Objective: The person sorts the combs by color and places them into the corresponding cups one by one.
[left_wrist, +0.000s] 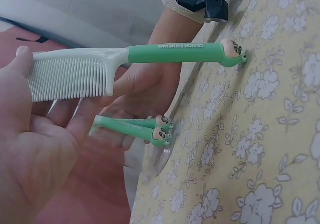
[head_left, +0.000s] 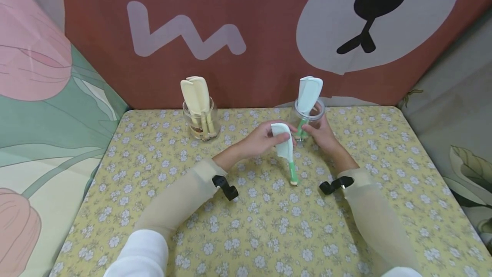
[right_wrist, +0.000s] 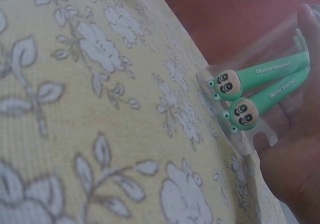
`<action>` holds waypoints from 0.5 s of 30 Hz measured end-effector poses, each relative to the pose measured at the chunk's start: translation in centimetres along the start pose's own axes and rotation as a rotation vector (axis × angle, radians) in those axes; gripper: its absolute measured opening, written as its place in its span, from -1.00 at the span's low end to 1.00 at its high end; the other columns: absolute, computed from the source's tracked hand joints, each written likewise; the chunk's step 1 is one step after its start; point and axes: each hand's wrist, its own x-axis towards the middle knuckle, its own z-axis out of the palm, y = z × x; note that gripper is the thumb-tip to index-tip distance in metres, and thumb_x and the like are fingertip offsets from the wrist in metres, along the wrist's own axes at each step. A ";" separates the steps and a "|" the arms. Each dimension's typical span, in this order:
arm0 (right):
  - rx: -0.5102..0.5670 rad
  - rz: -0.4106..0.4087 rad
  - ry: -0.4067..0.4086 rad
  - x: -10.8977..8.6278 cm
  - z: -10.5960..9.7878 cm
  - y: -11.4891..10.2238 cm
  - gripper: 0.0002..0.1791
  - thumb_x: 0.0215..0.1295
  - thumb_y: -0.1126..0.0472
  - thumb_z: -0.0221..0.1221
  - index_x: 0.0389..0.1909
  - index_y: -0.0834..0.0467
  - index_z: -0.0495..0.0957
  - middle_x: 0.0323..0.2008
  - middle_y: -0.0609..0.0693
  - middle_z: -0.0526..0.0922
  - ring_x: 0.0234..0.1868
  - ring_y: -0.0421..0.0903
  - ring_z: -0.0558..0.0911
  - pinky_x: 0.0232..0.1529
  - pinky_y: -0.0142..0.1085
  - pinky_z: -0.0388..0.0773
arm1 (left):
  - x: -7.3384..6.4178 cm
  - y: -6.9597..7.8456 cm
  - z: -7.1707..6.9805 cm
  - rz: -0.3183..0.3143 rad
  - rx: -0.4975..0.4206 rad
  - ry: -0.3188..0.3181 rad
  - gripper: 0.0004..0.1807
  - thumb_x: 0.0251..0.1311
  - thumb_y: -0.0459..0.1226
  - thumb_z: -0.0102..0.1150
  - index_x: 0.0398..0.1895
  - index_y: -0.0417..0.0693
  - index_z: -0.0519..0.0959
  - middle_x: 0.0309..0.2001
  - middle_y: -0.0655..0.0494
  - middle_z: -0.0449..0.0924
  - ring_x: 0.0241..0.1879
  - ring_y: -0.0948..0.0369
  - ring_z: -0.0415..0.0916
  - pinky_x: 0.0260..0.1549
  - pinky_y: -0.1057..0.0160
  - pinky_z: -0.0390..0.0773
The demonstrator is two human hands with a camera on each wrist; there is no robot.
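Note:
My left hand (head_left: 269,138) pinches a comb (head_left: 284,146) by its pale toothed end, with the green handle pointing down toward the table. In the left wrist view the comb (left_wrist: 75,74) shows fine teeth, and a cartoon head tips its handle (left_wrist: 175,53). My right hand (head_left: 323,134) grips a clear jar (head_left: 316,118) near the table's back edge. Two pale combs (head_left: 309,93) stand in that jar, toothed ends up. Their green handles (right_wrist: 270,79), with cartoon faces, show through the jar's wall in the right wrist view.
Another clear jar (head_left: 215,129) stands at the back left, holding several cream-yellow combs (head_left: 197,93). A yellow floral cloth (head_left: 246,225) covers the table. Behind its back edge rises a reddish-brown fabric backdrop (head_left: 265,76); patterned fabric hangs on both sides.

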 end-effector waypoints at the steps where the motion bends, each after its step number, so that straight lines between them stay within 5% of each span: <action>1: 0.001 0.001 0.000 0.0 0.0 0.0 -0.08 0.43 0.40 0.20 0.63 0.01 -0.11 0.44 0.14 0.27 0.40 -0.05 0.33 0.48 -0.04 0.16 | 0.0 0.0 0.0 0.002 -0.002 0.002 -0.71 0.54 -0.39 -0.02 0.19 -0.36 0.52 -0.06 -0.27 0.68 -0.06 -0.01 0.68 -0.08 0.14 0.65; 7: -0.003 0.006 0.008 0.1 0.0 0.0 -0.08 0.42 0.43 0.19 0.63 0.00 -0.11 0.45 0.19 0.24 0.42 0.00 0.31 0.50 0.05 0.09 | 0.0 0.3 -0.2 -0.009 -0.002 0.004 -0.70 0.55 -0.38 -0.03 0.19 -0.36 0.52 -0.07 -0.19 0.71 -0.08 0.00 0.70 -0.16 0.07 0.70; 15: -0.004 0.010 0.012 0.1 0.1 -0.1 -0.07 0.41 0.48 0.16 0.63 0.02 -0.12 0.47 0.23 0.21 0.44 0.02 0.29 0.51 0.07 0.06 | 0.0 0.5 -0.2 0.013 0.023 -0.006 -0.72 0.53 -0.41 0.01 0.14 -0.42 0.55 0.00 -0.41 0.63 -0.14 0.16 0.69 -0.18 0.08 0.70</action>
